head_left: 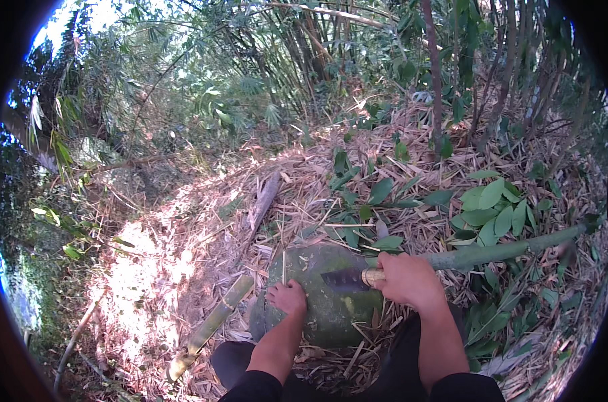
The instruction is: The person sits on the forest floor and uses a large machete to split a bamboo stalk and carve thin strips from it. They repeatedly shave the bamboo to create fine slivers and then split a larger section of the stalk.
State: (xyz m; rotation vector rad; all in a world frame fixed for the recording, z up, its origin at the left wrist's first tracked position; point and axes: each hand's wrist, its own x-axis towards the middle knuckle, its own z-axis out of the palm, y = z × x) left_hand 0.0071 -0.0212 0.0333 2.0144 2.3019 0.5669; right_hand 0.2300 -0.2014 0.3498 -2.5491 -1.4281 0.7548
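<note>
A broad, green, mossy-looking rock sits in front of me, between my knees. My left hand rests over its left part, fingers closed around the lower end of a thin pale stick that points away from me. On the right, my right hand grips the light-coloured handle of a knife. Its dark, wide blade points left and lies over the top of the rock, apart from my left hand. Whether the blade touches the rock, I cannot tell.
Left of the rock lies a cut bamboo section. A long green pole stretches to the right behind my right hand. Beyond are leafy cuttings, a weathered piece of wood, dry leaf litter and bamboo stems.
</note>
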